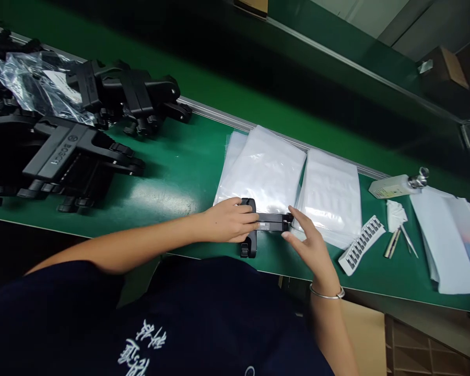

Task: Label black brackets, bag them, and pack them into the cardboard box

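My left hand (233,222) is wrapped over a black plastic bracket (272,222), which has a wide crosspiece on its left and a narrower arm pointing right. A small pale label shows on that arm beside my fingers. At the arm's right end, my right hand (308,243) has its thumb and index finger spread around the black knob there; whether the fingertips touch it I cannot tell. The bracket is at the near edge of a stack of clear plastic bags (262,167). A second bag stack (331,193) lies just beyond my right hand.
Several black Bosch brackets (62,151) crowd the left side, some beside crumpled clear wrapping (31,86). To the right are a white slotted holder (361,245), a capped bottle (394,186), thin tools (392,244) and white sheets (446,240). The green bench (172,167) has a metal back rail.
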Demonstrator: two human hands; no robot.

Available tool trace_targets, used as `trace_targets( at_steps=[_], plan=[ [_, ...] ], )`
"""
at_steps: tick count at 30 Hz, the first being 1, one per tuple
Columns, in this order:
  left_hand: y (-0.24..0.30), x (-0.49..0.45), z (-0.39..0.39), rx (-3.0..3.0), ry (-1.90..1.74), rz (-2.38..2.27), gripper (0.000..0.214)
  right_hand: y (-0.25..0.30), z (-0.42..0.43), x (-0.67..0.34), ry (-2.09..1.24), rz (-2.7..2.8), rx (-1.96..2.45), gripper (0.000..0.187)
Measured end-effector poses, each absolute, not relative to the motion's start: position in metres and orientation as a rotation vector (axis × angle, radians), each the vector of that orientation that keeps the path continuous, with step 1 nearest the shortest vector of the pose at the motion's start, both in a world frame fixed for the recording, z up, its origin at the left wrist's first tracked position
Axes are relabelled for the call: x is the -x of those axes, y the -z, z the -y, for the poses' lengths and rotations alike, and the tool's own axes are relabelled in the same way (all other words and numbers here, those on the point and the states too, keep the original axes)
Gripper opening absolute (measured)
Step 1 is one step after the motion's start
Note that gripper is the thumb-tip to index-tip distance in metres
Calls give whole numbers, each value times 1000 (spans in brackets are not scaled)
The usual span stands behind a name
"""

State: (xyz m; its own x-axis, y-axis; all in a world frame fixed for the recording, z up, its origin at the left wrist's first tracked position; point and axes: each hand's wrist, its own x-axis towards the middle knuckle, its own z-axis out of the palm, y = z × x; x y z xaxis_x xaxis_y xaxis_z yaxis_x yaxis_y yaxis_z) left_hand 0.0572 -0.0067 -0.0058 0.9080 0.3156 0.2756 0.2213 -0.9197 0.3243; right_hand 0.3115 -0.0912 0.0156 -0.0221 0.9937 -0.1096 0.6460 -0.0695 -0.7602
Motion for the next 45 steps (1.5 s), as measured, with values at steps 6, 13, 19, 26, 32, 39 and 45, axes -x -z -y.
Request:
trace_targets(
  at_steps=[6, 13, 19, 26, 32, 39, 45],
  plan=[
    [-8, -80, -5, -2720, -445, -177, 22, 9, 90, -313, -776, 1950, 1704, 46],
    [-20, -84, -12, -2878, -258, -288, 29, 8, 83, -319, -780, 2002, 1611, 47],
    [-10, -65, -1, -2845, -379, -417, 30, 9, 82, -320, -798, 2015, 1566, 48],
    [-24, -70, -12, -2717, -144, -107, 28, 10, 84, -320, -769, 2043, 1573, 47],
    [-37, -106, -24, -2662, 308, -403, 30, 9, 84, -321, -765, 2049, 1561, 47],
    [-40, -128, -23, -2490, 500, -631, 45, 14, 84, -322, -777, 2041, 1544, 47],
    [-42, -143, -17, -2488, 508, -710, 46, 17, 84, -323, -758, 2031, 1524, 47]
  ],
)
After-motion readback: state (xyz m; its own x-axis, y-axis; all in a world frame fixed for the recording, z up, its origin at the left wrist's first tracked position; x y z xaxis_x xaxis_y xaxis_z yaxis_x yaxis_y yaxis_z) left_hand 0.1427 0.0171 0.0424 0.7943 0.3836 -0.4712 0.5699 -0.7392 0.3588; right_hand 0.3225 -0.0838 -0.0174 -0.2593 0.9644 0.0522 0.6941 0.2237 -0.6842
